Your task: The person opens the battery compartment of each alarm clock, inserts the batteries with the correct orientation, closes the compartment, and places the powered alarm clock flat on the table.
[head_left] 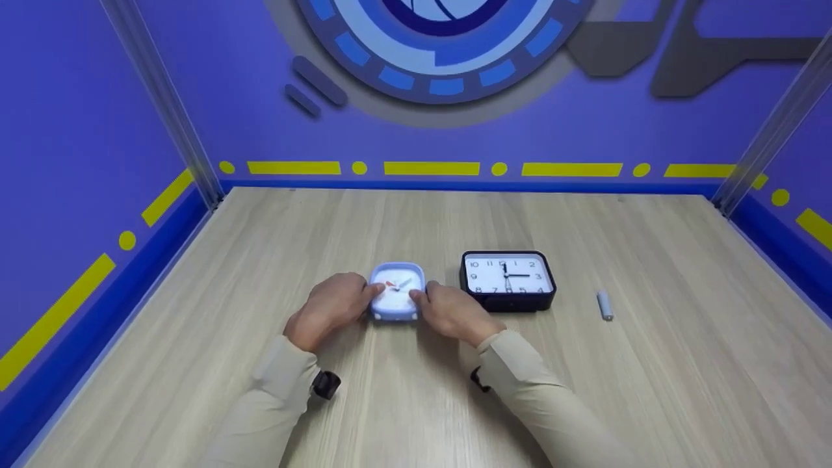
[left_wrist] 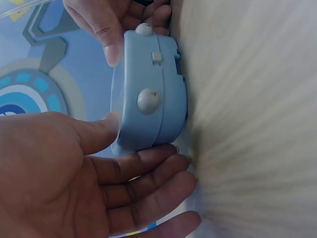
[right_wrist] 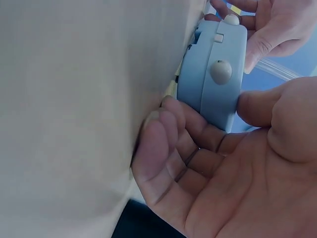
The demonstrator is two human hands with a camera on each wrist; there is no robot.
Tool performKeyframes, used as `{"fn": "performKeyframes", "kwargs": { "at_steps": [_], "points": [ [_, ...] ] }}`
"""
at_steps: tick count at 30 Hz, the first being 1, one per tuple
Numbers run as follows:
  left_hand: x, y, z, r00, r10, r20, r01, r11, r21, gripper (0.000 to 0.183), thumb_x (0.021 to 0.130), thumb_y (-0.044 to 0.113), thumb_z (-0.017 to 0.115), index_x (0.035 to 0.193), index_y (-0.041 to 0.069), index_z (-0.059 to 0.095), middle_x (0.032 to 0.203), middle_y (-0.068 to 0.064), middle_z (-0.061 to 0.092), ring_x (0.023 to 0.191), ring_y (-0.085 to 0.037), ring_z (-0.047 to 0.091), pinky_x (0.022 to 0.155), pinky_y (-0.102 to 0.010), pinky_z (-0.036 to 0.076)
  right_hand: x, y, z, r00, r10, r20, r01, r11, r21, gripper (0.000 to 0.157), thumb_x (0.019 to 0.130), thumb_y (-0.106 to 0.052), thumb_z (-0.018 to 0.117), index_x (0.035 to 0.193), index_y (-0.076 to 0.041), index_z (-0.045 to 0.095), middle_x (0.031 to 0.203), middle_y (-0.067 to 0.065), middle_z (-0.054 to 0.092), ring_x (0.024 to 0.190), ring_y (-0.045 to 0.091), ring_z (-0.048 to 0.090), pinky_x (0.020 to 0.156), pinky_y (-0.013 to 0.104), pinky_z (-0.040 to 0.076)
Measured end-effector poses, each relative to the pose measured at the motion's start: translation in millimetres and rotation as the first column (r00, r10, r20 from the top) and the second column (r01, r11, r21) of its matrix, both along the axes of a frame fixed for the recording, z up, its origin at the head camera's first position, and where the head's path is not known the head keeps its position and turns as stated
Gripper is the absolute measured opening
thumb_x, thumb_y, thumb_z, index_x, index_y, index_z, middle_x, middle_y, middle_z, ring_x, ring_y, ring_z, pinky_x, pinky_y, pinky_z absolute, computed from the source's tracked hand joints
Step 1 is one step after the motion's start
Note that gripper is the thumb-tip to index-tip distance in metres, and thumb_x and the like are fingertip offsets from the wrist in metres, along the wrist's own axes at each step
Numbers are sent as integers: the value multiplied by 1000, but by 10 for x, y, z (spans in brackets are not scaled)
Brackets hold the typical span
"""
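A small light-blue alarm clock lies face up on the table between both hands. My left hand grips its left side, thumb on the front rim and fingers along the side. From the other side my right hand holds it the same way, thumb over the face's edge. Two round white feet and a small white tab show on the blue clock's near side in the left wrist view. The right wrist view shows that side of the clock too, with a notch at its back edge.
Just right of my right hand lies a black rectangular clock with a white face. A small grey battery-like cylinder lies farther right on the wooden table. Blue printed walls enclose the back and sides.
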State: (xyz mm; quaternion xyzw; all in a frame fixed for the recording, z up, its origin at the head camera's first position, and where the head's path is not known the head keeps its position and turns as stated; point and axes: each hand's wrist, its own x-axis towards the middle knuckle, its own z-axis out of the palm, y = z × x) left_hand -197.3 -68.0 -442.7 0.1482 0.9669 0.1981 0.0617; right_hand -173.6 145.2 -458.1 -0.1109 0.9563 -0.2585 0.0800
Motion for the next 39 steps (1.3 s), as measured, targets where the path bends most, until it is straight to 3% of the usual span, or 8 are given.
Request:
{"fn": "performKeyframes", "kwargs": {
  "at_steps": [6,19,25,34,36,39],
  "points": [
    [-53,-76,-12,998,60,-14,-61,997,-45,45,113,36,50,80,7,62,73,-6,54,68,-25,52,67,-44,47,-66,-150,8,999,-26,21,27,999,-22,52,116,-37,43,129,11,60,103,20,66,91,31,62,92,52,52],
    [-76,-122,-77,985,167,-46,-169,984,-53,50,113,38,48,76,8,60,75,-8,56,68,-24,52,68,-49,51,-200,-276,-37,996,-63,65,68,995,-71,53,115,-40,43,128,8,61,102,17,65,91,29,61,93,50,52],
    [-87,-95,-56,985,170,-30,-171,983,-64,51,114,40,47,75,10,59,73,-6,54,66,-24,51,63,-43,46,-203,-228,-25,993,-73,89,83,990,-113,48,115,-39,44,124,4,63,96,12,64,91,29,62,90,49,51],
    [-88,-96,-34,987,159,-24,-160,985,-63,55,114,39,47,68,11,56,70,-6,52,64,-23,51,60,-39,41,-174,-155,-24,994,-77,71,88,982,-168,51,115,-38,40,127,5,66,120,21,68,114,36,64,104,50,47],
    [-89,-102,-29,988,156,-17,-157,986,-65,55,114,39,47,67,11,55,69,-5,51,64,-23,51,59,-39,41,-165,-140,-26,996,-73,51,81,981,-174,49,115,-36,41,120,3,69,113,18,69,107,33,65,99,48,49],
    [-96,-115,-17,987,160,0,-160,985,-68,54,114,40,46,69,10,55,70,-5,50,65,-23,51,60,-38,39,-148,-119,-30,997,-68,41,75,976,-206,45,115,-36,42,102,-3,69,90,10,67,84,25,63,80,42,52]
  ]
}}
